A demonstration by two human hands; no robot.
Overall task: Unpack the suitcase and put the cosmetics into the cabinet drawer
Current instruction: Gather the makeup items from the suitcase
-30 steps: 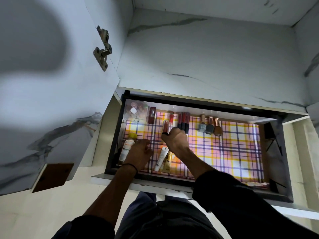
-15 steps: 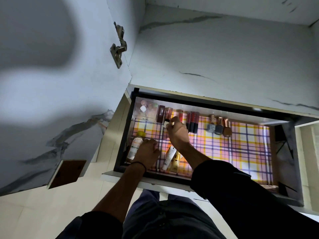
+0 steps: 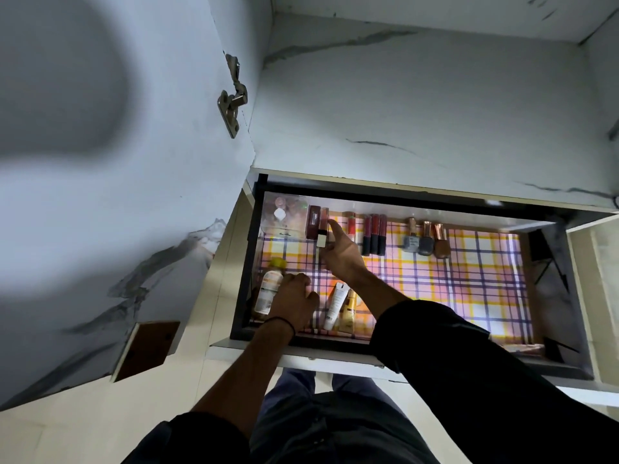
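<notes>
The lip gloss tube with the white cap lies in the drawer, near its back left corner, just beside a dark red case. My right hand lays one straight finger against it; the other fingers curl under, and I cannot tell if they grip it. My left hand rests loosely curled on the checked liner near the front left corner, touching a yellow-capped bottle. Three nail polish bottles stand along the back edge.
</notes>
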